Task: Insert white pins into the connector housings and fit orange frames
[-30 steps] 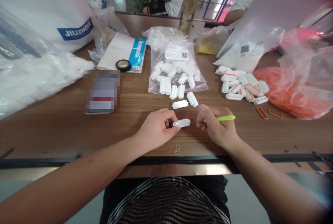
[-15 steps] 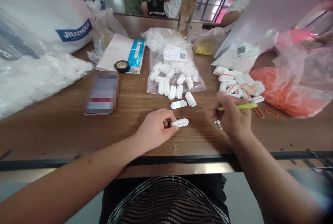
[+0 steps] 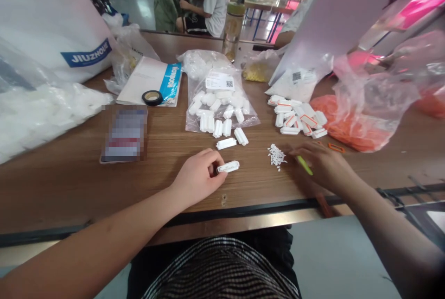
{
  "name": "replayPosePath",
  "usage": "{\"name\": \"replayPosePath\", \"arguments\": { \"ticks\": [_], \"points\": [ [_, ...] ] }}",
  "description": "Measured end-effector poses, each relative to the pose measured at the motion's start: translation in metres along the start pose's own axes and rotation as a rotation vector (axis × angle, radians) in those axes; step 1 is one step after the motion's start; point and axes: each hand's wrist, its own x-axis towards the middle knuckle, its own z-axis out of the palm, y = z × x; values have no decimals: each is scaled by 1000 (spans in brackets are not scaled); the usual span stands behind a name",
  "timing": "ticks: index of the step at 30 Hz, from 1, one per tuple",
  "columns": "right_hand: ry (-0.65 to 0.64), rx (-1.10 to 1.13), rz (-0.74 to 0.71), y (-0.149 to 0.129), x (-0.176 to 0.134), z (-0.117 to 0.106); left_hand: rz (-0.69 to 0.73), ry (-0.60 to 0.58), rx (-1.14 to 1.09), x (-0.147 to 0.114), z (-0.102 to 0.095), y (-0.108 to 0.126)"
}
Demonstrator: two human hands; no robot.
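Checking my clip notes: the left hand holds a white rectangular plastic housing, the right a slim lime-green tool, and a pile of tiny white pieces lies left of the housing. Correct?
Not quite: the head view shows the pile of tiny white pieces right of the held white rectangular plastic housing. The rest stands.

Between my left hand [image 3: 200, 174] and the phone [image 3: 125, 134] at its ten o'clock, bare tabletop [image 3: 167, 150] left a way through, though the phone blocked anything farther. At its one o'clock two loose white housings [image 3: 225, 143] stood in the way, the clear bag [image 3: 252, 116] behind them. Past the white piece [image 3: 229, 167] in my fingers, a short gap opened toward three o'clock, ending at scattered white bits [image 3: 276, 154]. Those hemmed my right hand [image 3: 325, 167] and its green-handled tool [image 3: 304, 165] at nine o'clock; heaped pieces [image 3: 299, 118] closed its eleven, the orange bag [image 3: 354, 127] its one
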Motion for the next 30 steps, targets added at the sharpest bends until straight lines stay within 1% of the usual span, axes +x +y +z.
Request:
{"name": "replayPosePath", "arguments": {
  "ticks": [3, 4, 7, 11, 13, 16, 18, 19, 21, 23, 27, 30],
  "points": [
    [-39, -65, -90, -5, -8, 5, -23, 7, 45, -2, 3, 2],
    [-28, -77, -99, -6, -9, 6, -22, 10, 56, -2, 5, 3],
    [5, -79, -91, -9, -13, 6, 17, -17, 120, -4, 8, 4],
    [38, 29, -50, -5, -20, 8, 69, -45, 186, -4, 9, 4],
    [88, 78, 56, 6, -24, 7, 77, -54, 199, -4, 9, 4],
    [170, 107, 351, 37, -28, 4, 72, -69, 216, -3, 7, 4],
    [166, 95, 519, 62, -29, 0, 68, -74, 221, -3, 6, 5],
    [157, 76, 572, 73, -29, -2, 65, -77, 222, -3, 6, 5],
    [140, 53, 625, 90, -27, -6, 64, -81, 220, -3, 6, 6],
    [106, 66, 636, 95, -25, -8, 71, -78, 217, -3, 5, 6],
    [7, 112, 638, 82, -18, -6, 85, -60, 222, -4, 5, 6],
    [-2, 82, 625, 70, -14, -2, 96, -50, 229, -4, 6, 6]
  ]
}}
